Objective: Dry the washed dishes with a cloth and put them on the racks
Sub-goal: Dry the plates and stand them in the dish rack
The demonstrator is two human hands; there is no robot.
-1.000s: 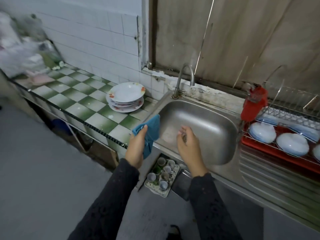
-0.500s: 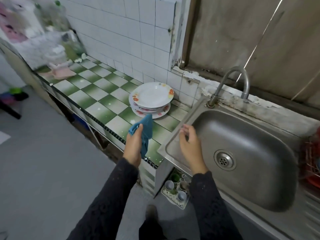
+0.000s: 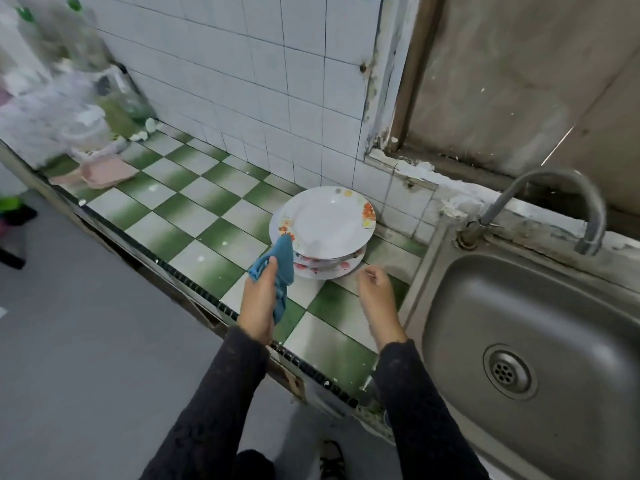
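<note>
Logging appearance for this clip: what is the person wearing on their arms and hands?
Both arms are in long, dark, near-black sleeves. The left sleeve and the right sleeve end at the wrists, and the fabric has faint pale specks. The left hand and right hand are bare: no gloves, and no watch or ring shows.

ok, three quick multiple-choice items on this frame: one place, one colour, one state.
1. Where is the stack of plates? A in a dish rack B on the tiled counter C on the floor
2. Colour of the cloth? A red B blue C white
3. The right hand? A holds a plate B holds the cloth C holds nothing
Key: B, it sits on green-and-white tiles left of the sink; B, blue cloth in the left hand; C, its fingers are loosely curled, empty.
</note>
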